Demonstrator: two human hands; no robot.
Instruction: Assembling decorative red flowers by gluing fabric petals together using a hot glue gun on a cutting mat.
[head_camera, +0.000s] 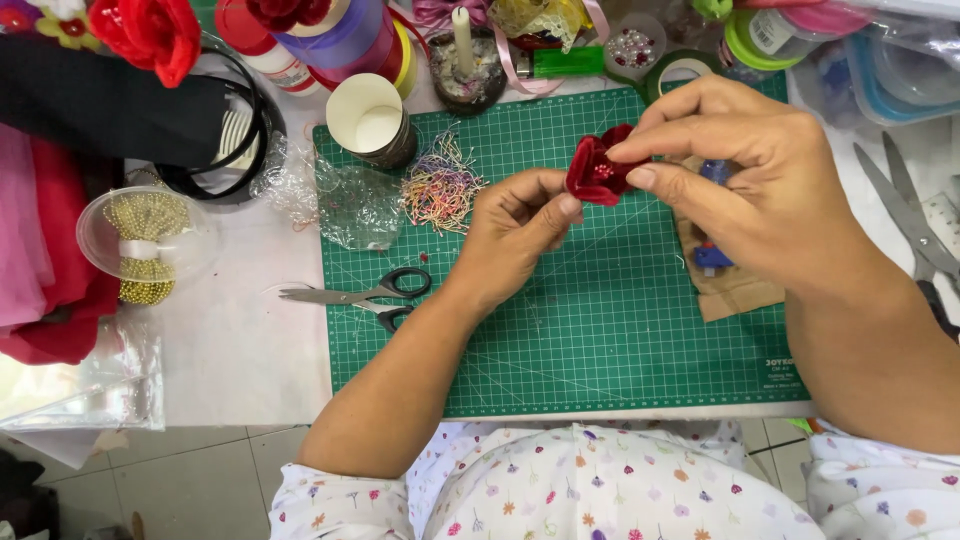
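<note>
The red flower (598, 172) sits between my two hands, held up just above the green mat (600, 330) near its top edge. My left hand (515, 225) is closed on it from below and behind, thumb pressed against the lower petals; my right hand (745, 180) pinches its upper right edge between thumb and forefinger, the other fingers curled loosely over. The petals already form a cupped bloom, and pale beads or stamens show in the centre, so I judge the flower mostly built; I seem to be shaping or pressing the outer petals. Whether the back is finished I cannot tell, since it faces away. Under my right hand lies a scrap of brown card (730, 285) with something blue (712, 255) on it, partly hidden. The black-handled scissors (365, 295) lie at the mat's left edge, untouched, and a tangle of coloured threads (440, 185) rests near a paper cup (372, 120) at the mat's top left. A candle (463, 40) stands unlit in its holder beyond the mat, with a green lighter (560, 62) beside it. Larger steel scissors (915, 215) lie on the bench at far right, and gold beads (145, 245) sit in a clear dish at left.
</note>
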